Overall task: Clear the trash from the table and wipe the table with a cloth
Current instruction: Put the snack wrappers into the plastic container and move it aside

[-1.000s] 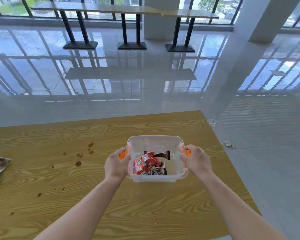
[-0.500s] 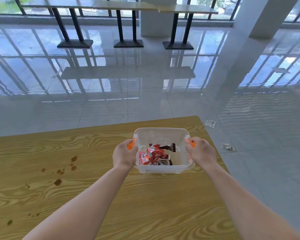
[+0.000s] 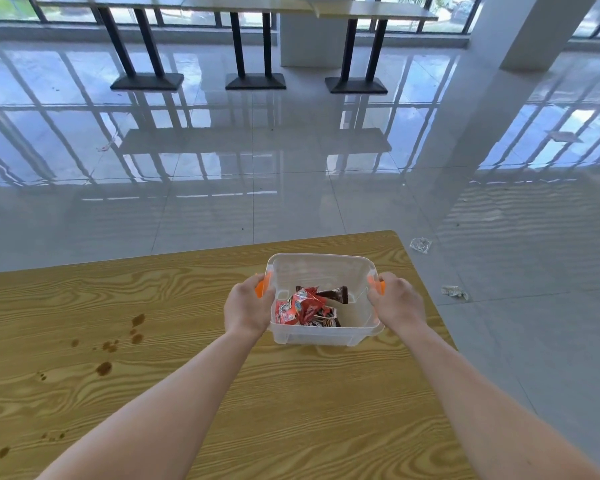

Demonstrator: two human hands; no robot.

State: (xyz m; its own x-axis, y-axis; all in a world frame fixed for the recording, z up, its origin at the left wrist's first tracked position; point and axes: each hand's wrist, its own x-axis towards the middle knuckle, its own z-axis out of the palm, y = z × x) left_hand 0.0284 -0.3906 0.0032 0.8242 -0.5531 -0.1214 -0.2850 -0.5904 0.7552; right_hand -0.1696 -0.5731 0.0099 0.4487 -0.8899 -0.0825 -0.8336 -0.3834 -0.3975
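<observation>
A clear plastic bin point(image 3: 321, 268) with orange side handles sits near the far right corner of the wooden table point(image 3: 291, 410). Red and dark snack wrappers point(image 3: 305, 306) lie inside it. My left hand point(image 3: 248, 308) grips the bin's left handle and my right hand point(image 3: 397, 301) grips the right handle. Brown spill stains point(image 3: 118, 344) mark the table to the left of the bin. The cloth is out of view.
The table's right edge point(image 3: 440, 327) runs close beside my right arm. Two bits of crumpled litter point(image 3: 420, 244) lie on the glossy tile floor to the right. Bar tables with black bases point(image 3: 255, 81) stand by the far windows, and a white pillar point(image 3: 530, 32) rises at the right.
Both hands have carried the bin toward the table's far right corner. My view has swung right, so the stains sit further left and the cloth has left the frame.
</observation>
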